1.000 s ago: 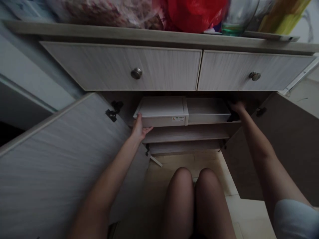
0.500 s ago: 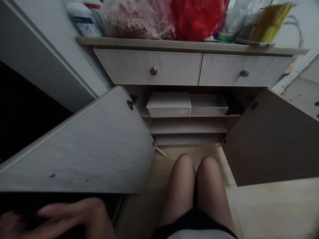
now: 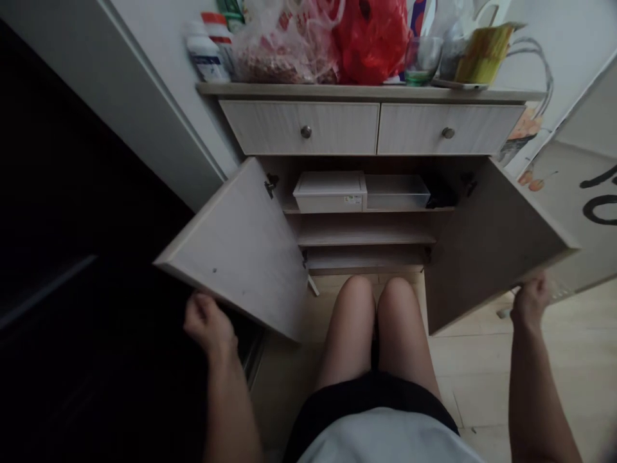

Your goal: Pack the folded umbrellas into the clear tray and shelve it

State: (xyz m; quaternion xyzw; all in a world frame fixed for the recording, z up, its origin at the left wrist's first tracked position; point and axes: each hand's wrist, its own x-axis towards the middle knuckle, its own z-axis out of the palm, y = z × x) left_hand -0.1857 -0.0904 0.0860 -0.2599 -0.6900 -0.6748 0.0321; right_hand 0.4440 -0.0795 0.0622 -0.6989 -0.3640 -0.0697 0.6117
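Note:
A pale wood-grain cabinet stands before me with both lower doors swung outward. My left hand (image 3: pixel 209 325) is closed at the outer edge of the left cabinet door (image 3: pixel 241 251), fingers curled in by its outer face. On the other side, my right hand (image 3: pixel 530 299) is closed at the free edge of the right cabinet door (image 3: pixel 486 251), with its fingertips partly hidden behind the panel. Any handles on the doors' outer faces are out of sight. Between the doors, a white lidded box (image 3: pixel 330 191) and a clear bin (image 3: pixel 398 193) sit on the upper shelf.
Two drawers with round knobs run above the doors. On the cabinet top (image 3: pixel 357 92) are white bottles (image 3: pixel 207 58), a red plastic bag (image 3: pixel 371 42), a glass (image 3: pixel 421 61) and a yellow packet (image 3: pixel 484 54). My knees (image 3: pixel 376 302) are close to the opening.
Both doors have turned partway inward. My left hand has come up to the left door's edge, and my right hand has entered view at the right door. The view has shifted.

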